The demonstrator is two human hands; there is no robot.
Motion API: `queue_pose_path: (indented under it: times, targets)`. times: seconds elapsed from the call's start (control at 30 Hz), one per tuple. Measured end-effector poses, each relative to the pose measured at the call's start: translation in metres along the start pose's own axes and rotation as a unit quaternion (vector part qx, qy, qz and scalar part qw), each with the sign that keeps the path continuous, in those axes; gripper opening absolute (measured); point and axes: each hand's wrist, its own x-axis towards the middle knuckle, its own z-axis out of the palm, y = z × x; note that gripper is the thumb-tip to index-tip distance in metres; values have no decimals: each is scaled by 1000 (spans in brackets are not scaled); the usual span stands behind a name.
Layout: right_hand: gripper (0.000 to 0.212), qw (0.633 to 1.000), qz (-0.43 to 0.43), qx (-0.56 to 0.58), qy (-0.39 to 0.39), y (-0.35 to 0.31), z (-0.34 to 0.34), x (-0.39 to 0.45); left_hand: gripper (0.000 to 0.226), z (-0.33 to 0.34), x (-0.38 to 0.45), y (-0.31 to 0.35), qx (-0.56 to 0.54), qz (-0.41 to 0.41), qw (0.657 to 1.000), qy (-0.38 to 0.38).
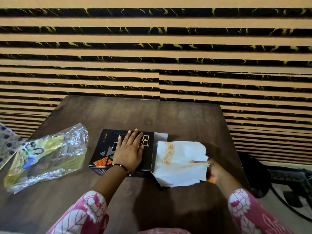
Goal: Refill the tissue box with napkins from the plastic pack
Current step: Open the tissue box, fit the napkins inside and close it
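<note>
A black tissue box with orange triangles lies flat in the middle of the dark wooden table. My left hand rests palm down on its top, fingers spread. A stack of white napkins with orange print sticks out of the box's open right end. My right hand, blurred, grips the stack's right edge. The crumpled plastic pack, clear with green and yellow print, lies on the table's left side and looks flat.
A striped tan and black wall stands right behind the table. A patterned cloth lies off the left edge. Dark objects and a rug sit on the floor to the right.
</note>
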Motion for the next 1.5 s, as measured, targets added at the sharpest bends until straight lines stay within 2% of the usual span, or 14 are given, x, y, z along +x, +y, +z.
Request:
queue_pose_path:
  times: [0.07, 0.17, 0.23, 0.33, 0.5, 0.57, 0.7, 0.83, 0.87, 0.97, 1.07, 1.27, 1.37, 1.5]
  targets:
    - [16, 999, -9, -35, -12, -1, 2, 0, 75, 1, -6, 1, 12, 4, 1000, -3]
    - [43, 999, -19, -40, -26, -6, 4, -3, 74, 2, -16, 3, 12, 4, 1000, 1]
    - [51, 997, -14, -45, -60, -6, 5, -3, 74, 3, -21, 2, 13, 4, 1000, 0]
    - [44, 993, -33, -88, -70, -4, 13, -7, 73, 3, -22, 3, -2, 9, 1000, 7]
    - [31, 988, -96, -121, -12, 5, 27, -12, 73, 1, -27, 4, 9, 13, 1000, -2]
    - [28, 993, -83, -87, 5, 4, 25, -12, 73, 1, -27, 4, 6, 12, 1000, 2]
    - [18, 998, -18, -50, -26, 1, 21, -12, 73, 2, -25, 3, 7, 14, 1000, 1]
    - [56, 997, 3, -66, -44, 3, 19, -15, 72, 3, -24, 2, -1, 13, 1000, 3]
    - [59, 996, -7, -80, -40, 4, 19, -17, 72, 3, -23, 2, -4, 13, 1000, 3]
    - [51, 989, -50, -133, -29, 4, 21, -21, 71, 4, -22, 2, -12, 11, 1000, 6]
    - [56, 985, -75, -147, -42, 4, 27, -23, 72, 4, -22, 3, -13, 11, 1000, 8]
    - [40, 995, -64, -70, -21, 7, 30, -11, 71, 3, -23, 3, -8, 12, 1000, 4]
    - [29, 998, -39, -12, -42, 10, 33, -9, 71, 3, -22, 2, -9, 13, 1000, 5]
    - [41, 993, -26, -93, -60, 10, 46, -7, 71, 3, -21, 2, -9, 13, 1000, 0]
